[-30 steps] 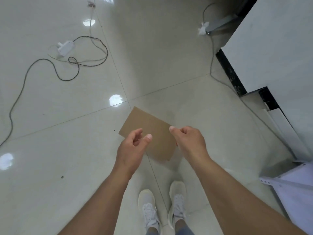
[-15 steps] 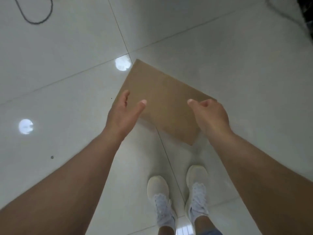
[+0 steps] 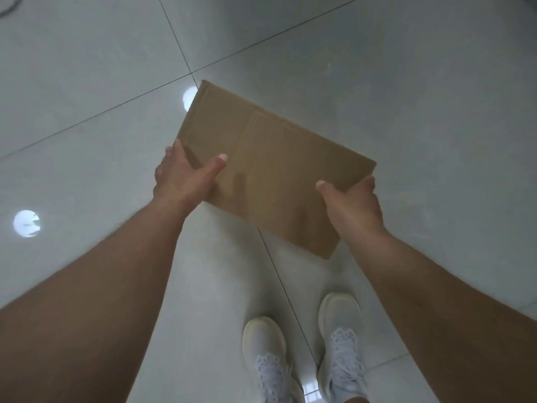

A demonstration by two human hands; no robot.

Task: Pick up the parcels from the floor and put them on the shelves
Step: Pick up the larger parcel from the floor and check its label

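A flat brown cardboard parcel [image 3: 273,167] lies over the grey tiled floor, turned at an angle to me. My left hand [image 3: 183,178] grips its near-left edge, thumb on top and fingers down the side. My right hand [image 3: 353,205] clasps its right corner, thumb on the top face and fingers under the edge. Whether the parcel still rests on the floor or is just off it, I cannot tell. No shelves are in sight.
Glossy grey floor tiles [image 3: 87,82] with dark joints spread all around, with round light reflections [image 3: 26,223] on them. My two white shoes [image 3: 305,353] stand just below the parcel. A bit of dark cable [image 3: 7,8] shows at the top left corner.
I have bent lower, so the parcel looks much larger. Both hands went from hovering open above it to closing on its left edge and right corner. The walls and cable passed out of view.
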